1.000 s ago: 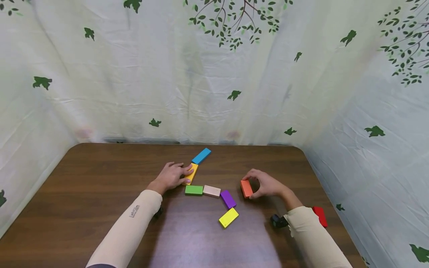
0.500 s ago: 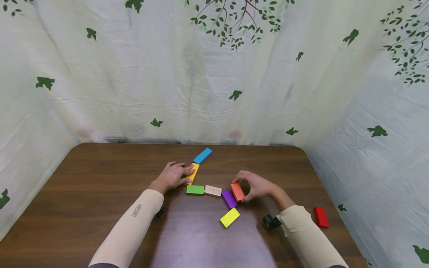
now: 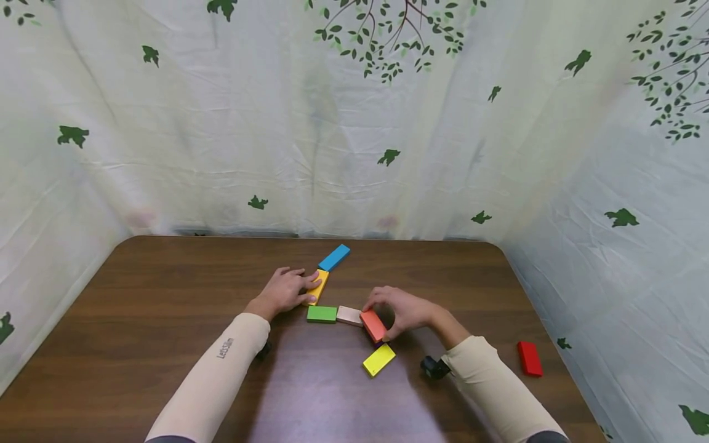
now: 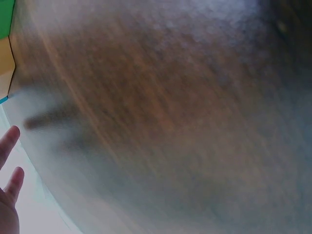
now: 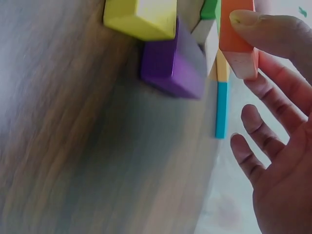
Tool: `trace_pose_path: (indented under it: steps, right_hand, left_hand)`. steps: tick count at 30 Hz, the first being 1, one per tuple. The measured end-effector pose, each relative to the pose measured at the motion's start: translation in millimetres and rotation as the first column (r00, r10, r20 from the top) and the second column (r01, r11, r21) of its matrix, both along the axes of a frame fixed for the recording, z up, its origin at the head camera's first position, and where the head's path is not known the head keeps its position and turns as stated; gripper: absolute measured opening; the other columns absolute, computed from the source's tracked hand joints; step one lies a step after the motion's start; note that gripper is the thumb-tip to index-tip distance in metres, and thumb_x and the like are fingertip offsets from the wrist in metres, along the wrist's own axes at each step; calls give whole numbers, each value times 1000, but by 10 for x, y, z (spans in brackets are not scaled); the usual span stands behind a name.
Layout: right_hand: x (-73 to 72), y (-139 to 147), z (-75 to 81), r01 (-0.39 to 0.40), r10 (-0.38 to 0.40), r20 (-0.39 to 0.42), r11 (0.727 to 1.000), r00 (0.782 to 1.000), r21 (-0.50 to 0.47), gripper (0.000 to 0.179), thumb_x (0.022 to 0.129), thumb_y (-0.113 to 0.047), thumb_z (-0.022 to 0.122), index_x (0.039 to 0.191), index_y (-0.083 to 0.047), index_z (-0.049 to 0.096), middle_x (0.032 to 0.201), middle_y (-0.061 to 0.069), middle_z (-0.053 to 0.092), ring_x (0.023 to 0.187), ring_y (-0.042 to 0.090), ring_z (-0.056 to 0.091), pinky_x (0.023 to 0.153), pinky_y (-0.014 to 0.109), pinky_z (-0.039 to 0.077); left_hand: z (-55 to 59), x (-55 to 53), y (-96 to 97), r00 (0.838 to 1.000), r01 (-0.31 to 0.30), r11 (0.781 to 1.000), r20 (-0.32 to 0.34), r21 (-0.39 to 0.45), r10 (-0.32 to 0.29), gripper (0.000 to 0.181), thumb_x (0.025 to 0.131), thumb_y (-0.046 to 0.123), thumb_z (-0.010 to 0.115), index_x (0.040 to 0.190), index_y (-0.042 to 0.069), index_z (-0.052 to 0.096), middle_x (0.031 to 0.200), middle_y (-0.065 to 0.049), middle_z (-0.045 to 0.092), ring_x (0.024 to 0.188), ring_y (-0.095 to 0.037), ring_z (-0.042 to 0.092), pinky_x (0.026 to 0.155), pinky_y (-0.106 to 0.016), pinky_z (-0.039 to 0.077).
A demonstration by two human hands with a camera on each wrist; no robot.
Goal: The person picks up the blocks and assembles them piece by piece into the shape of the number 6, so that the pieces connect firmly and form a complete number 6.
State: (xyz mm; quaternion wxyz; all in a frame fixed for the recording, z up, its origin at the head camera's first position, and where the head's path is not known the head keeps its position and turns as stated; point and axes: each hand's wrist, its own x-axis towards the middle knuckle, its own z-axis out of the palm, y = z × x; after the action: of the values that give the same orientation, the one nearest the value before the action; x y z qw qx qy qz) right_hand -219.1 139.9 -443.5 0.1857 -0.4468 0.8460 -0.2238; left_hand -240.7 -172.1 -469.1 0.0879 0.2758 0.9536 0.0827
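My right hand (image 3: 407, 309) pinches an orange block (image 3: 373, 326) by its ends, between thumb and fingertips. In the right wrist view the orange block is up off the table. It covers most of the purple block (image 5: 173, 66) in the head view. My left hand (image 3: 285, 292) lies with fingers spread on an amber block (image 3: 319, 287), fingertips touching its top. A blue block (image 3: 334, 257) lies at the far end of the amber one. Nearer are a green block (image 3: 322, 314), a pale pink block (image 3: 349, 315) and a yellow block (image 3: 379, 360), forming a bent line with the purple one.
A red block (image 3: 530, 359) lies apart on the right side of the brown table (image 3: 166, 344), beyond the right sleeve. White curtains (image 3: 310, 123) with a leaf print surround the table at the back and sides.
My right hand has carried the orange block leftward, from beside the purple block to over it. The left hand stays on the amber block.
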Motion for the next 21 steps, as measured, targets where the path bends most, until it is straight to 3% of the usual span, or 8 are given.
trace_pose_path:
  steps: [4, 13, 21]
  right_hand:
    - [20, -97, 17, -29, 29, 34, 1000, 999, 12, 56, 70, -23, 84, 122, -16, 64, 119, -4, 55, 110, 15, 47, 95, 35, 41]
    - [60, -282, -2, -129, 129, 5, 991, 992, 32, 54, 71, -21, 84, 121, -18, 63, 123, -3, 55, 115, 14, 46, 102, 36, 36]
    - [117, -441, 1, -176, 174, 30, 980, 984, 91, 55, 73, -21, 84, 124, -19, 63, 128, -4, 53, 117, 14, 44, 101, 31, 37]
  left_hand:
    - [-14, 4, -6, 1000, -7, 1000, 2, 9, 7, 56, 91, 38, 62, 140, 15, 50, 147, -5, 43, 134, -40, 40, 107, -61, 24]
    - [-17, 5, -13, 1000, -9, 1000, 0, 19, 9, 55, 90, 38, 63, 139, 15, 51, 147, -5, 44, 133, -40, 40, 106, -61, 24]
    - [10, 10, 6, 999, -28, 1000, 18, 13, 28, 56, 90, 37, 64, 140, 15, 51, 148, -5, 43, 134, -40, 39, 107, -61, 24]
